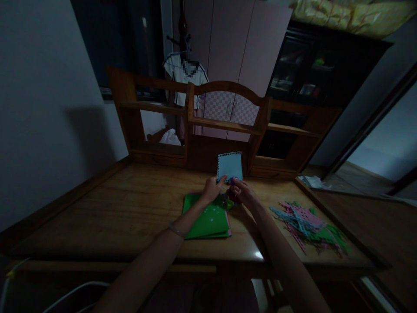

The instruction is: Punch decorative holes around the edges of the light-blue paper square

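Note:
A light blue sheet of paper point(230, 166), with dark holes along its left and top edges, is held up over the desk. My left hand point(212, 189) grips its lower left corner, thumb on top. My right hand point(243, 191) is closed at the lower right edge around a small blue-purple paper punch point(232, 180), which is mostly covered by the fingers. Under my left hand lies a stack of green paper point(208, 219) with pink edges showing and small pale cut-outs on top. Beneath my right hand sit small green and dark red items point(230, 202), partly hidden.
Pink, blue and green punched paper scraps point(309, 224) are heaped at the desk's right side. A wooden shelf unit point(224, 124) rises along the back of the wooden desk point(107, 208). The room is dim.

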{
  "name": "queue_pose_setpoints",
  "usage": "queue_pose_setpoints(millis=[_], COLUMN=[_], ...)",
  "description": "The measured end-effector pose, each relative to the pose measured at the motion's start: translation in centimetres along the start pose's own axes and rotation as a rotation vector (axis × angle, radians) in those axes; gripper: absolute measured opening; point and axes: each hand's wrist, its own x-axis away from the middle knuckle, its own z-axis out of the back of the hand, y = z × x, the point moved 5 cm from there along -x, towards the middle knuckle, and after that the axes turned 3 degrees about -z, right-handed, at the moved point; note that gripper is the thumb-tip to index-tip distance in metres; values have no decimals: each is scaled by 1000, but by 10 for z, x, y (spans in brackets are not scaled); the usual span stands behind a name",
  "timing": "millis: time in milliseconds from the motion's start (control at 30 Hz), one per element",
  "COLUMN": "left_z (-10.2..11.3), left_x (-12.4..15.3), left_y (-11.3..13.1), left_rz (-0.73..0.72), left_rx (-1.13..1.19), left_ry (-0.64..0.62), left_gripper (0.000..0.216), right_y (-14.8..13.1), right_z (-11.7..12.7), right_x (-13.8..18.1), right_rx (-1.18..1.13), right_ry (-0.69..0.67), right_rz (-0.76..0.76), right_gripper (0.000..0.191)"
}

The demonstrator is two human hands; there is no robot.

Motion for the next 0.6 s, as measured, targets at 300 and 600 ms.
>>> queue_pose_setpoints(millis=[300, 600], left_z=[-5, -8], left_x=[1, -1], left_y=[-2, -8], left_rz=[-9, -9], left_rx=[-27, 11], left_ry=[-45, -103], left_gripper=[52, 51], right_y=[2, 0], right_z=[-4, -4], right_x=[0, 3], right_rx=[64, 128], right_ry=[48, 45], right_rz=[7, 4], right_gripper=[26, 27])
